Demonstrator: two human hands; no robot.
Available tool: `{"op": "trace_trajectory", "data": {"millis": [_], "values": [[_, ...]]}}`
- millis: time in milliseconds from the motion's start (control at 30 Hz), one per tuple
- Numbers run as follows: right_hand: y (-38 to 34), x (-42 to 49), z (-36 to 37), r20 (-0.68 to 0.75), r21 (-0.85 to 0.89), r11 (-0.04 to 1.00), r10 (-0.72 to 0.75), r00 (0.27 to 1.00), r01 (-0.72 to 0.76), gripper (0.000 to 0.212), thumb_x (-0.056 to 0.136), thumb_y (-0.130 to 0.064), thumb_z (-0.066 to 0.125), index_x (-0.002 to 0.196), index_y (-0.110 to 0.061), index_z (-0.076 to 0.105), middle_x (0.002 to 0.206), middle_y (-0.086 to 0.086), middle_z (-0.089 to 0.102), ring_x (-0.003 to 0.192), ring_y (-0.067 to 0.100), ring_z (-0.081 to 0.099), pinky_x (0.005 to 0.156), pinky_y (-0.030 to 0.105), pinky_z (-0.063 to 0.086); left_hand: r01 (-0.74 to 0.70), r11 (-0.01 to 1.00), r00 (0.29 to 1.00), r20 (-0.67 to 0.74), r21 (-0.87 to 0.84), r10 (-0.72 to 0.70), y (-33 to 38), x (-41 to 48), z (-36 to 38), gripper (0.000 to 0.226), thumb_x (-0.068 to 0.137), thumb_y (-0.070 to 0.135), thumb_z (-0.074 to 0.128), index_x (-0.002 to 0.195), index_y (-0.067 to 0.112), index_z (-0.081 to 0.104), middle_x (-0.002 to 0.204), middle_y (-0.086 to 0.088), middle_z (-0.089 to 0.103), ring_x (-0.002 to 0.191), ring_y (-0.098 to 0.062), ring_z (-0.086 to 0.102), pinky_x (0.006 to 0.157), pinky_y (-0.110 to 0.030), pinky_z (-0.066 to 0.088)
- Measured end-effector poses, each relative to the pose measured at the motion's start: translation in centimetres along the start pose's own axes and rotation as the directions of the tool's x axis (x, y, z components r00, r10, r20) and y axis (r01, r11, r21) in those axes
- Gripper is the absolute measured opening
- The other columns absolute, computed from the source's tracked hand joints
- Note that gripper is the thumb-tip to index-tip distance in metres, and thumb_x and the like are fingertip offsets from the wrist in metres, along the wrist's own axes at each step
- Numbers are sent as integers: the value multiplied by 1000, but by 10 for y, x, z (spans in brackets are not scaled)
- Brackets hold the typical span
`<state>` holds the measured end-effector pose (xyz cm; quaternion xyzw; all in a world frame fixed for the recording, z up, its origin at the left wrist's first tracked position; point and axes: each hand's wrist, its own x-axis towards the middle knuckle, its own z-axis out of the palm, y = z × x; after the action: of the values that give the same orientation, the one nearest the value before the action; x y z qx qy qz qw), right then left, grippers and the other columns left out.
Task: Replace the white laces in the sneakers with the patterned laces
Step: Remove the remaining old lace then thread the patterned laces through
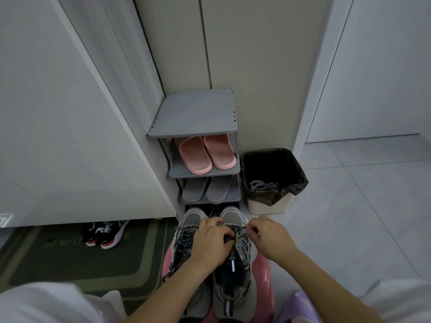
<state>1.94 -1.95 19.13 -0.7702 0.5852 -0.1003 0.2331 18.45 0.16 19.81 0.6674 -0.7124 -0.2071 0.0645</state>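
Two grey mesh sneakers sit side by side on one glossy pink stool (pixel 261 276), toes away. The left sneaker (pixel 191 217) carries speckled, dark patterned laces (pixel 184 234). The left hand (pixel 211 243) curls over the right sneaker (pixel 231 216), gripping its patterned laces; the right hand (pixel 270 238) pinches a lace end beside it. One tangle of white laces (pixel 262 184) lies in the black-lined bin (pixel 268 206). One grey rack (pixel 196 113) holds two ribbed pink slippers (pixel 205 155) and two grey slippers (pixel 205 190).
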Motion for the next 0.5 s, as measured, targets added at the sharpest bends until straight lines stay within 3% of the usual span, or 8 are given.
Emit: {"op": "trace_trajectory", "data": {"millis": [300,500], "values": [[-6,-1,3,-32,-91,995,-47,998,44,20,95,-31,41,102,-25,59,106,-4,55,95,17,57,79,30,35,44,998,999,32,-34,-43,0,3,1,27,88,39,58,114,36,64,142,7,37,135,-15,25,108,-32,26],[-10,-2,8,-44,-18,1000,-2,999,1,21,91,-32,49,104,-29,65,108,-6,60,102,15,55,82,28,37,64,998,996,61,-10,-63,4,5,4,23,89,35,57,110,31,67,144,6,37,136,-18,25,109,-36,28]]}}
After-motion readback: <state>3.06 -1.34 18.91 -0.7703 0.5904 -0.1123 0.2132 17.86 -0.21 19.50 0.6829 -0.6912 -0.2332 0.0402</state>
